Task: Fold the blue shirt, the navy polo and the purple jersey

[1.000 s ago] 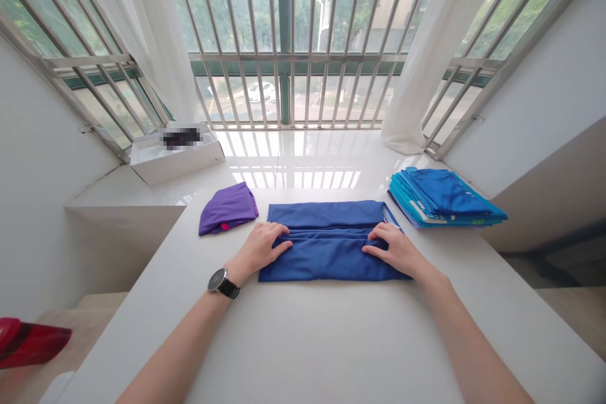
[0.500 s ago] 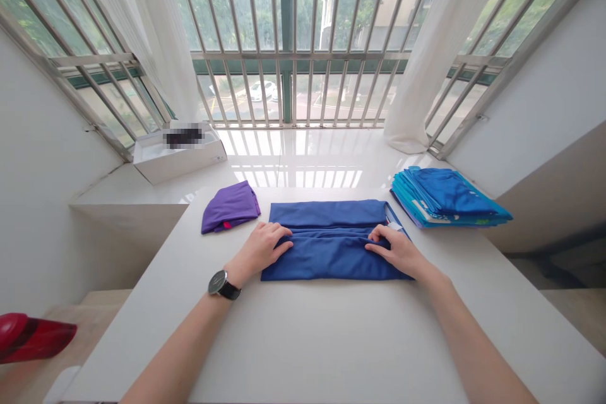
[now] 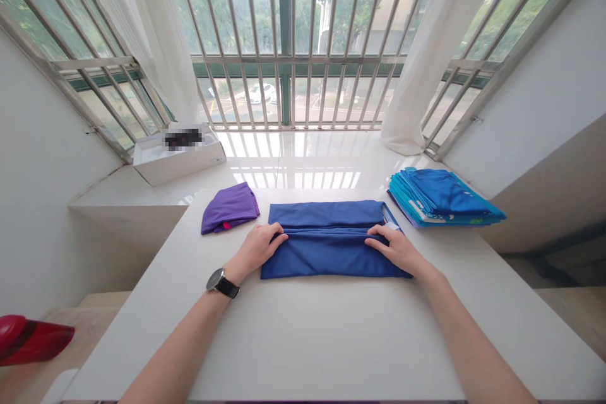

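A dark blue garment point(image 3: 326, 255), folded into a wide rectangle, lies flat on the white table with creases running along its middle. My left hand point(image 3: 259, 245), with a black-strapped watch on the wrist, grips the cloth at the left end of the middle fold. At the right end of that fold, my right hand point(image 3: 394, 245) pinches the cloth between thumb and fingers. A white label point(image 3: 392, 225) peeks out just beyond the right fingers. To the left of the garment sits a folded purple cloth point(image 3: 230, 207).
A stack of folded blue and turquoise clothes point(image 3: 445, 199) stands on the right of the table point(image 3: 322, 341). An open white box point(image 3: 180, 161) rests on the windowsill at left. Behind are window bars and white curtains point(image 3: 411, 76). A red object point(image 3: 35, 339) is at lower left.
The middle creases have been drawn straighter and tighter between my hands. My left hand has shifted slightly to the left.
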### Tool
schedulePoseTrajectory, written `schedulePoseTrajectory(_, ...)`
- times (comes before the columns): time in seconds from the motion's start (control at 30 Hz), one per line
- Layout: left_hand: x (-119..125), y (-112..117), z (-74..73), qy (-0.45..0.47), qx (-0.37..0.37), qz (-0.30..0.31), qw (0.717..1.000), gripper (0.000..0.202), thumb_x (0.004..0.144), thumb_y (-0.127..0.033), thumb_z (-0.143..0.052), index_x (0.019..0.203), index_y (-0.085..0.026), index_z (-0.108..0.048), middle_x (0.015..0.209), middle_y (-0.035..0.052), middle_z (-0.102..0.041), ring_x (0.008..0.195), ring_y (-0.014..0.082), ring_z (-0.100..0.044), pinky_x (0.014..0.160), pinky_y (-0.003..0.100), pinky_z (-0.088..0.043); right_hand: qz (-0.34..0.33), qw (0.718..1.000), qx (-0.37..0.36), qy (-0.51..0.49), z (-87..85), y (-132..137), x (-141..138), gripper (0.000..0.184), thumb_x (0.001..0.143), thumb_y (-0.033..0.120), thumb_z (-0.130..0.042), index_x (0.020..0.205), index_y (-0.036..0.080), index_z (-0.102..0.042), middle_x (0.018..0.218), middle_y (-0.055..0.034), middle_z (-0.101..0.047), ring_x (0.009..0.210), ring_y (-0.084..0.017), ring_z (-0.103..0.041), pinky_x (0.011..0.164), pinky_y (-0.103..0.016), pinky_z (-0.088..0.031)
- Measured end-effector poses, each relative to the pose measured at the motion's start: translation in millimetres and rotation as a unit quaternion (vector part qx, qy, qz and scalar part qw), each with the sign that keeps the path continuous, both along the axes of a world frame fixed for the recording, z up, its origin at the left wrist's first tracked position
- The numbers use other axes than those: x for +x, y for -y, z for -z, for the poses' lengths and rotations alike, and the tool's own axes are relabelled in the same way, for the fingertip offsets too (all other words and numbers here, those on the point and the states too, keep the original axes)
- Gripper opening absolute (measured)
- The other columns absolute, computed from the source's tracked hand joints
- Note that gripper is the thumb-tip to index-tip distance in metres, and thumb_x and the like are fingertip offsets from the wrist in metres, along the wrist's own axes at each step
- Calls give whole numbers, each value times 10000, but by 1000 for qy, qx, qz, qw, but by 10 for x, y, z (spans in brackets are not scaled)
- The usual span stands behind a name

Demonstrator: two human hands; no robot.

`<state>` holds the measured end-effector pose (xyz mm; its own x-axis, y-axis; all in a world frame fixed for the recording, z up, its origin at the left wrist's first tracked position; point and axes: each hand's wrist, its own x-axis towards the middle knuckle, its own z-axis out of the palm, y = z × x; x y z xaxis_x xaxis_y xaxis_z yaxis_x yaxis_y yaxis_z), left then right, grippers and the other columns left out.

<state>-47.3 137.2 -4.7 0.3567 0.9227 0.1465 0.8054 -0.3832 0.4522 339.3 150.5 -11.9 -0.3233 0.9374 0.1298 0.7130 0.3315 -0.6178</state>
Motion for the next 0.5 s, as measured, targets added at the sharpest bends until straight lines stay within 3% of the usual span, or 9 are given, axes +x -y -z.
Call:
schedulePoseTrajectory(0.17, 0, -16, 25, 3, -13, -16, 1000, 285, 975, -438, -433, 924, -229, -621, 911, 57, -708, 827, 221, -624, 780, 330, -452, 25, 1000, 6, 3, 18, -37, -10, 264, 893, 523, -532, 895, 274, -619, 853, -16, -712, 804, -242, -655, 771, -371, -505)
schedulePoseTrajectory(0.5, -27, -30, 13, 7, -15, -15, 1000, 279, 973, -420, -453, 899, -223, -636, 912, 46, -688, 820, 202, -623, 743, 298, -454, 25, 999, -9, 43, 20, -240, -40, 300, 853, 562, -571, 814, 282, -671, 877, -5, -747, 843, -259, -684, 788, -360, -487)
